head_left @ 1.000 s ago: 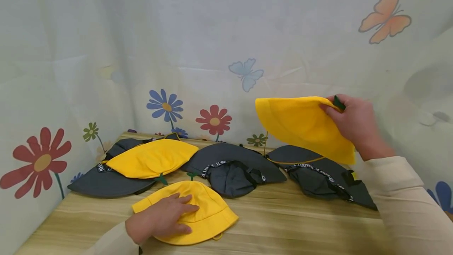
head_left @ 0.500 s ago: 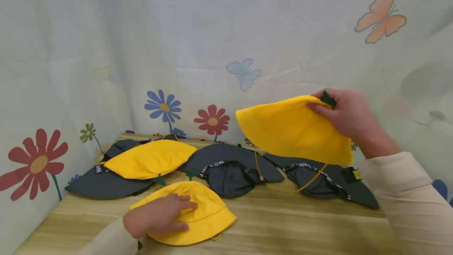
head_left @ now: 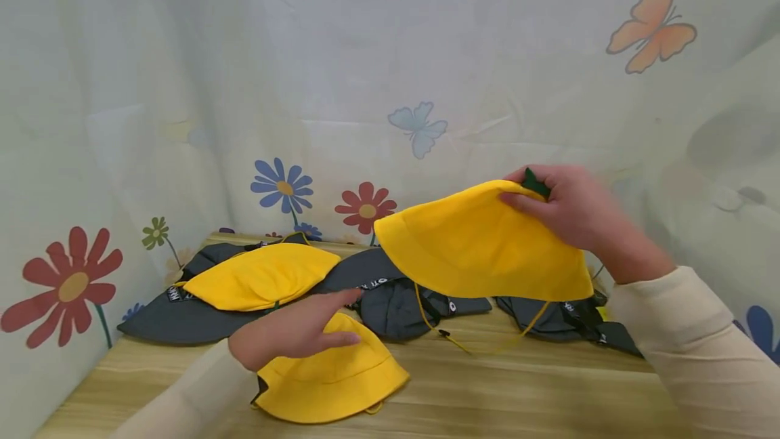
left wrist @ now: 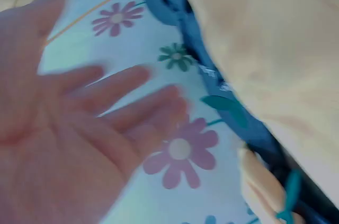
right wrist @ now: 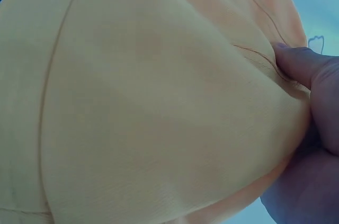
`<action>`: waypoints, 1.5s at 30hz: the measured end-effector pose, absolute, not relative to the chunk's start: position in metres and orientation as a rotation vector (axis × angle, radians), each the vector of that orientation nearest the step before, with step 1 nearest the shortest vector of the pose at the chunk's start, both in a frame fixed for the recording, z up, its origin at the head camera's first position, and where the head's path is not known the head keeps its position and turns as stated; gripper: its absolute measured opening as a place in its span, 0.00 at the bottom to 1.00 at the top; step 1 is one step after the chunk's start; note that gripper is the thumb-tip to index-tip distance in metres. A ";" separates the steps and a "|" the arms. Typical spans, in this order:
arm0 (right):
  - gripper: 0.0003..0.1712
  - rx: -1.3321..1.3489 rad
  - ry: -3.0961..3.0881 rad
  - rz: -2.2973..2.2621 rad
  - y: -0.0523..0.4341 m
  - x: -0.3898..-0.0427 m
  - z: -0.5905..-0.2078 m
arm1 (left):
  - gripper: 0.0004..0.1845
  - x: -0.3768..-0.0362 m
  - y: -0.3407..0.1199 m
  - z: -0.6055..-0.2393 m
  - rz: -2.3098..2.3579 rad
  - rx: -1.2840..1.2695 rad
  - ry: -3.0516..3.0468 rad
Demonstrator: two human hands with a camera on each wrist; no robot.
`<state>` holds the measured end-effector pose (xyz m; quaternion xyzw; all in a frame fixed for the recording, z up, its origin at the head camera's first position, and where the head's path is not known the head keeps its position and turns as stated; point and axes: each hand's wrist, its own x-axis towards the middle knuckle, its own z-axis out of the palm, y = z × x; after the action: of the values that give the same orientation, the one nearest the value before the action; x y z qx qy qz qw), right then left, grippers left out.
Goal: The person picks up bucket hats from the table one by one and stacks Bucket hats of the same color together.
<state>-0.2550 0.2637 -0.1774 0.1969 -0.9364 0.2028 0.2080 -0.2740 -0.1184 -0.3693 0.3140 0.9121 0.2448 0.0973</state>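
Now we see our left hand lifted off the yellow cotton bucket hat lying on the wooden table, where a second ago it pressed flat on the crown. It hovers just above that hat with fingers straight and spread, holding nothing; the left wrist view shows the same open palm in the air. The lying hat has also shifted a little, its near left edge now turned up and showing dark lining.

Our right hand has carried the second yellow fabric bucket hat leftward and lower than before, so it now hangs over the dark grey wide-brimmed hat with lettered band in the middle. The fingers and thumb pinch the crown top beside its small green stem. In the right wrist view the thumb presses into the yellow cloth.

The held hat's long axis runs left to right, tilted, with the pinched crown high on the right and the brim edge reaching left and down. Its yellow chin cord dangles to the wooden table.
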 end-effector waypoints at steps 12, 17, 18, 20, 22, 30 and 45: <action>0.06 0.785 -2.637 0.658 0.242 -0.254 -0.192 | 0.49 -0.280 -0.087 -0.301 1.364 0.990 2.738; 0.05 0.805 -2.648 0.717 0.236 -0.252 -0.194 | 0.43 -0.281 -0.072 -0.285 1.250 1.063 2.683; 0.06 0.808 -2.647 0.718 0.236 -0.252 -0.195 | 0.40 -0.281 -0.070 -0.283 1.225 1.084 2.667; 0.06 0.813 -2.648 0.728 0.237 -0.252 -0.195 | 0.34 -0.281 -0.065 -0.282 1.190 1.137 2.636; 0.06 0.826 -2.650 0.736 0.238 -0.252 -0.196 | 0.28 -0.280 -0.063 -0.282 1.170 1.160 2.618; 0.09 0.837 -2.669 0.770 0.237 -0.256 -0.198 | 0.14 -0.278 -0.063 -0.281 1.142 1.145 2.711; 0.25 0.770 -2.810 0.893 0.273 -0.261 -0.209 | 0.14 -0.288 -0.080 -0.275 1.346 1.084 2.781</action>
<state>-0.2607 0.2734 -0.2092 0.2524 -0.9211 0.2927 0.0472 -0.2880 -0.0797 -0.2750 0.3302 0.8475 0.4103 -0.0664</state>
